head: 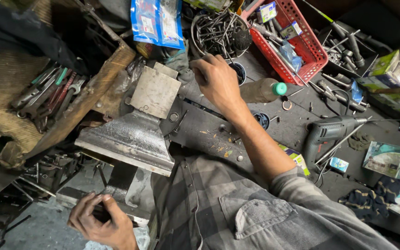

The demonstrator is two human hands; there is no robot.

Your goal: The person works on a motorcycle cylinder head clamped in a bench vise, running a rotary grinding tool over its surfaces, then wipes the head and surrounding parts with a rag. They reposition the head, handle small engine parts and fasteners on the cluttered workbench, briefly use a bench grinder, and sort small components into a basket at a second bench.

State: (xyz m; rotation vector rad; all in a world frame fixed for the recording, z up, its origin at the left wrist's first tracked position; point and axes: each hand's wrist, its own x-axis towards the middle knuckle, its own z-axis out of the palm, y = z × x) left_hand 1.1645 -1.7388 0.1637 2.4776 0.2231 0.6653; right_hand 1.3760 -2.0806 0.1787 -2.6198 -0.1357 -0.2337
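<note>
Left hand [99, 221] grips bench vise [130, 139] handle, low left | right hand [216, 81] reaches across cluttered workbench [297, 125] near plastic bottle [261, 90] | red basket [297, 41], electric drill [327, 134] at right

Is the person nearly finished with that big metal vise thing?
Hard to say. Done: a flat metal plate sits on the vise. In hand: the left hand grips the vise's handle, the right hand reaches towards a tin of nails. The drill lies untouched.

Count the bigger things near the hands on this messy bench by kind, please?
Hands: 2, left and right
Red basket: 1
Power drill: 1
Bottle with green cap: 1
Metal anvil block: 1
Total: 6
</note>
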